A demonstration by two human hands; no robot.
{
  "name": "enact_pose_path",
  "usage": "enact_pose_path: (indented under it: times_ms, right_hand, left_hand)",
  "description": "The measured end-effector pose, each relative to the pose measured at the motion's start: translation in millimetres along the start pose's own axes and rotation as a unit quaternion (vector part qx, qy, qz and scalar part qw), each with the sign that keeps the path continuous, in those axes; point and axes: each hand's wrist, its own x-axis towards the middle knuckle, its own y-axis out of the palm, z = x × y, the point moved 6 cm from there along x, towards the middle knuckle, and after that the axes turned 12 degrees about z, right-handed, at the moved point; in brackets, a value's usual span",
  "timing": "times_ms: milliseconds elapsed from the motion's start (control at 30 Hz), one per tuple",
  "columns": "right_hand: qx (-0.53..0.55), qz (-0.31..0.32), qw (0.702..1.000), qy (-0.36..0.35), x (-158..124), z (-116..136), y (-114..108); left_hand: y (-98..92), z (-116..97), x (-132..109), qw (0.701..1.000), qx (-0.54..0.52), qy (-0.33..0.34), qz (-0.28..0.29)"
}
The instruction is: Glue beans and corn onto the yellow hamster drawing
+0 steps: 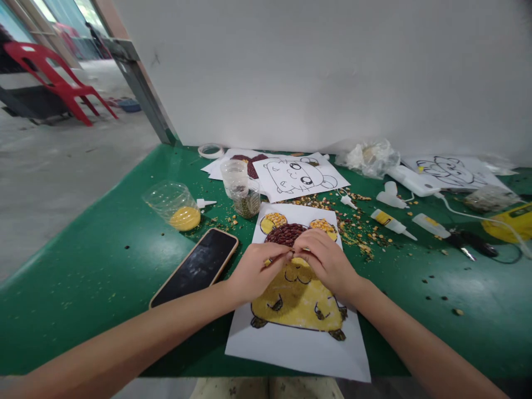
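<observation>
The left hand [254, 269] and right hand [328, 259] meet at the fingertips over a picture [299, 302] partly filled with beans [285, 235] and grains. A phone [195, 267] lies left; cups [246, 200], glue bottles [391, 223] and scattered seeds [361, 235] share the green table [103, 260].

A white paper sheet [299, 354] lies flat between five and six o'clock in the view, bearing a yellow-bodied animal picture [297, 310], its face partly hidden. On the animal, dark red beans [286, 234] fill the crown at twelve, orange-yellow kernels [276, 219] the ears at eleven and one; dark feet [258, 322] sit at seven and five.
</observation>
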Motion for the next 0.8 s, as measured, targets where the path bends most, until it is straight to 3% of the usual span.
enact_pose_path:
  times_ms: [400,567,800]
  right_hand:
    - [0.023,-0.033,0.989,0.142,-1,-22,-7]
    - [0.012,-0.004,0.997,0.07,1,-11,3]
    - [-0.026,-0.064,0.998,0.012,-2,0,-2]
  left_hand:
    - [1.6,18,3,0.964,-0.244,-0.107,-0.012]
    - [0.8,14,4,0.965,-0.242,-0.1,-0.008]
    - [2.8,12,4,0.971,-0.223,-0.089,0.003]
